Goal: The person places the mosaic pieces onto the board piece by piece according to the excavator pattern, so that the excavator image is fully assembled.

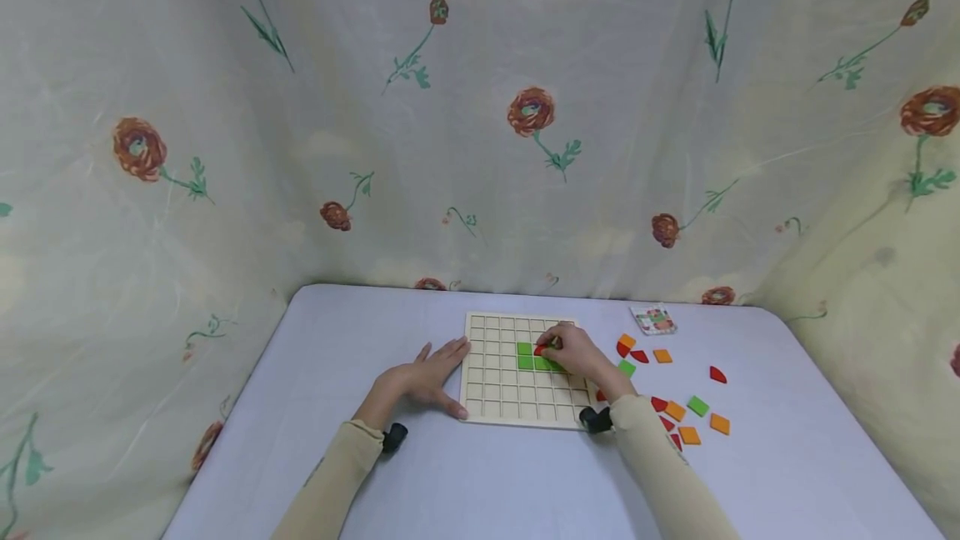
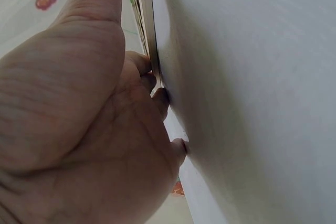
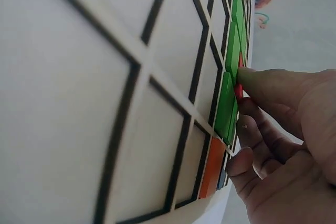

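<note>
Likely placing, my right hand (image 1: 576, 351) pinches a red piece (image 1: 538, 350), next needing alignment; my spread left hand (image 1: 427, 376) touches the board (image 1: 489, 391).

Surface (image 1: 450, 482): pale, plain, far corners rounded. A light-coloured cloth (image 1: 600, 157) stands beyond the far edge and along the left and right sides, creased in places. Cloth print: scattered reddish-brown flowers (image 1: 532, 112) with green stems and leaves.
</note>
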A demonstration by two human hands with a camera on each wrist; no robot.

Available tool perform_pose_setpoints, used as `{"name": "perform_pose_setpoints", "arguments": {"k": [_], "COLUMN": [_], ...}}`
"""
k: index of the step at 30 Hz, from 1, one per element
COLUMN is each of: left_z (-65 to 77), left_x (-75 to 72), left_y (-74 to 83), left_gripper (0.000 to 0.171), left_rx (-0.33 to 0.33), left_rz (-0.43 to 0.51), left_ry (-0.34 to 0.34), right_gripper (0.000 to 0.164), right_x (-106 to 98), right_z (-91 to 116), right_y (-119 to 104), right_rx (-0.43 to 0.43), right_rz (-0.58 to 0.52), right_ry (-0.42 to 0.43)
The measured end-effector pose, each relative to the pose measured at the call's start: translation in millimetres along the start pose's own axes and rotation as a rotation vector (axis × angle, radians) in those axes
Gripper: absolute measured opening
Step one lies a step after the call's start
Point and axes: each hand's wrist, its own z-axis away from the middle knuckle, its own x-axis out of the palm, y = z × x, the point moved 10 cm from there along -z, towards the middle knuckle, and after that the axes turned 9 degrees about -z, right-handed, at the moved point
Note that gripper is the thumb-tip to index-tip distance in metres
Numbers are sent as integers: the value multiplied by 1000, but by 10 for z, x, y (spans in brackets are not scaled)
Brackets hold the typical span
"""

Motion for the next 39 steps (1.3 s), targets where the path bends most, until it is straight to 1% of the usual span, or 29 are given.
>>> {"name": "perform_pose_setpoints", "arguments": {"k": [5, 10, 13, 17, 21, 24, 27, 30, 33, 36, 39], "left_z": [8, 1, 4, 19, 24, 21, 16, 9, 0, -2, -2], "left_x": [-24, -9, -8, -20, -29, -23, -15, -10, -4, -3, -11], "left_y": [15, 14, 31, 52, 46, 33, 14, -5, -15, -10, 12], "left_gripper": [123, 123, 123, 122, 122, 122, 122, 123, 123, 123, 123], "left_rx": [5, 5, 5, 5, -1, -3, -4, -9, -12, -12, -7], "left_rz": [-2, -4, -8, 2, 3, 0, -9, -6, -2, -1, 2], "left_ry": [6, 4, 5, 7, 8, 7, 6, 9, 13, 11, 12], "right_gripper": [16, 18, 18, 18, 20, 22, 25, 26, 30, 34, 33], "right_x": [-5, -42, -143, -364, -615, -774, -890, -954, -983, -1006, -1022], "right_z": [-5, 30, 92, 216, 343, 439, 536, 611, 662, 693, 714], "right_y": [-19, -25, 29, 135, 324, 529, 740, 948, 1104, 1187, 1224], "right_rx": [5, 2, 21, 50, 88, 133, 180, 224, 253, 263, 258], "right_rz": [9, -1, -38, -62, -32, -20, -15, -2, 6, 10, 17], "right_ry": [6, 10, 46, 101, 141, 158, 163, 162, 155, 157, 154]}}
